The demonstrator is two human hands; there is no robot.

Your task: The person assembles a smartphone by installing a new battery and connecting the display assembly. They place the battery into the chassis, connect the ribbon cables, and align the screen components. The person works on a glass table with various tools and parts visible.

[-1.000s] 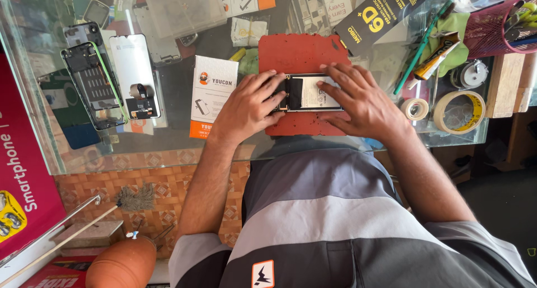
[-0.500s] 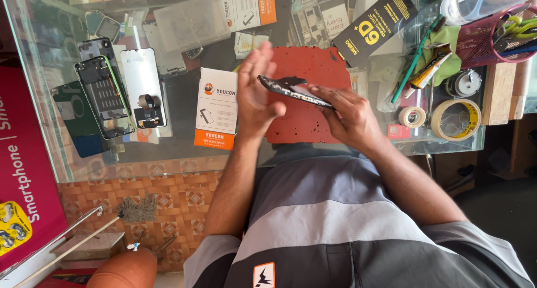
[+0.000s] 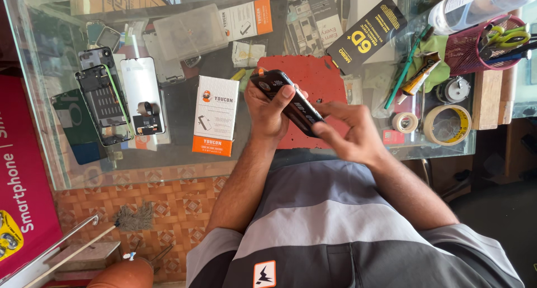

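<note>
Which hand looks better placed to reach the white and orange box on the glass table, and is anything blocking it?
Probably the left hand: the box lies just beside it with nothing between, though both hands currently hold the dark phone.

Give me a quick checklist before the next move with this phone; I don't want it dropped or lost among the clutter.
1. Both hands on the dark phone: ok, left hand and right hand grip it.
2. Phone held over the red mat: ok.
3. White-and-orange box apart from the hands: ok, it lies beside the left hand.
4. Opened phone out of the way: ok, far left on the glass table.
5. Phone's screen condition: cannot tell.
</note>
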